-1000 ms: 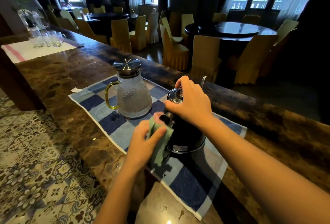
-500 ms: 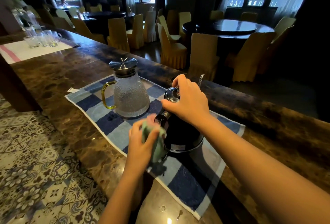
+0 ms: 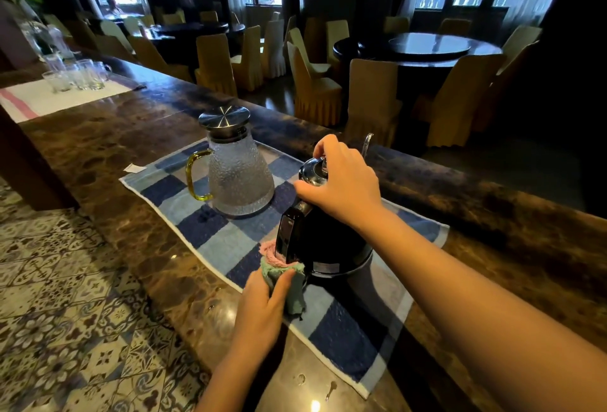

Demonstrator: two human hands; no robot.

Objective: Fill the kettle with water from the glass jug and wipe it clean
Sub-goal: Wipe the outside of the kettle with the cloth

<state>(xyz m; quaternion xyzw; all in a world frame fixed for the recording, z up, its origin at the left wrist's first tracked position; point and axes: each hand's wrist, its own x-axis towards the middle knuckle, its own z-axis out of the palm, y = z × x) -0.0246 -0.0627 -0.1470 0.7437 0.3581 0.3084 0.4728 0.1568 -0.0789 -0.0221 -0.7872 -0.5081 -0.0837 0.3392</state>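
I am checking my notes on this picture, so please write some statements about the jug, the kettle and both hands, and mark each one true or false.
1. The glass jug stands upright on the checked towel with its metal lid on. True.
2. The left hand grips the jug's handle. False: the left hand presses a green cloth low against the kettle.
3. The right hand grips the top of the kettle. True.
4. The kettle lies on its side. False: it stands upright on the towel.

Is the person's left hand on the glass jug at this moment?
No, the left hand holds a green cloth against the kettle, while the glass jug stands untouched on the checked towel.
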